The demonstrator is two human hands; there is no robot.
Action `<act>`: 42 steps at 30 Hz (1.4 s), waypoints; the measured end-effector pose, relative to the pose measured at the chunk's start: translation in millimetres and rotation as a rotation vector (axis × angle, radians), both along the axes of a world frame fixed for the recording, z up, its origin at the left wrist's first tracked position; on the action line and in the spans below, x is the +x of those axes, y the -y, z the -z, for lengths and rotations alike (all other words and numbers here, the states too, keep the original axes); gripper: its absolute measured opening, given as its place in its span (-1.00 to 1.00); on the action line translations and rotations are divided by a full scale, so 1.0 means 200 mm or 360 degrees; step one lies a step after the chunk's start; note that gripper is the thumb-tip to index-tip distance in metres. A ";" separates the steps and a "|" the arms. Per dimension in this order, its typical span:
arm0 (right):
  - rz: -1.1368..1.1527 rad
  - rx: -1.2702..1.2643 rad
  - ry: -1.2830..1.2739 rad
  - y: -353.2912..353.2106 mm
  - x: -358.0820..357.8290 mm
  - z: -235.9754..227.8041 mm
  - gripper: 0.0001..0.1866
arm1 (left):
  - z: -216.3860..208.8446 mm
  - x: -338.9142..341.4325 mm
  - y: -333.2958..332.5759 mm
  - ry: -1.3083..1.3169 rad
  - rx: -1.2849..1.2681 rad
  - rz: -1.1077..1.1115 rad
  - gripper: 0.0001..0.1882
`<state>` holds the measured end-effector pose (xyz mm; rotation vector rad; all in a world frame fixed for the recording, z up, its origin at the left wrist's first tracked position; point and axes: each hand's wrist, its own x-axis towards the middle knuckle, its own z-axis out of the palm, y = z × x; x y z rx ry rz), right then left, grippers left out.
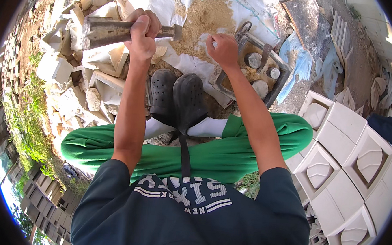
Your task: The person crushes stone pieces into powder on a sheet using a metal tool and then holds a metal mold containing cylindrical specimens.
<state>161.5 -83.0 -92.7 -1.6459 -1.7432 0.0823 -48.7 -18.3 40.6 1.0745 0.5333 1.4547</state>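
Observation:
My left hand [143, 33] is wrapped round a heavy, worn metal tamper-like tool [109, 33], held sideways above the ground. Its thick end points left; its narrower shaft ends in a small flat head beside the sand. To the right, my right hand [223, 50] is closed, with a small pale spot between thumb and fingers that I cannot identify. Below it and to its right sits a dark, box-shaped metal mould [278, 64]. Inside are sand and several round grey-white pieces [253, 60]. A pile of tan sand [209, 17] lies on a white sheet [163, 1] ahead.
Broken pale blocks [103, 58] are heaped at the left. Stacked pale moulded blocks [333, 149] stand at the right. Flat boards [303, 14] and blue plastic [296, 61] lie beyond the mould. My black clogs [188, 97] are between my arms, near the sand.

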 end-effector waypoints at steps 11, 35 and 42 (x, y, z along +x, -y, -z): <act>0.0036 -0.0121 -0.0103 0.03 -0.02 0.03 -0.78 | 0.13 0.01 -0.07 -0.0304 -0.0081 0.0177 -0.68; 0.0038 -0.0168 -0.0141 0.03 -0.04 -0.02 -0.79 | 0.18 -0.02 0.01 -0.0325 -0.0386 -0.0199 -0.75; 0.0041 -0.0196 -0.0101 0.00 -0.01 -0.03 -0.79 | 0.16 -0.04 0.11 -0.0176 0.0153 -0.0099 -0.71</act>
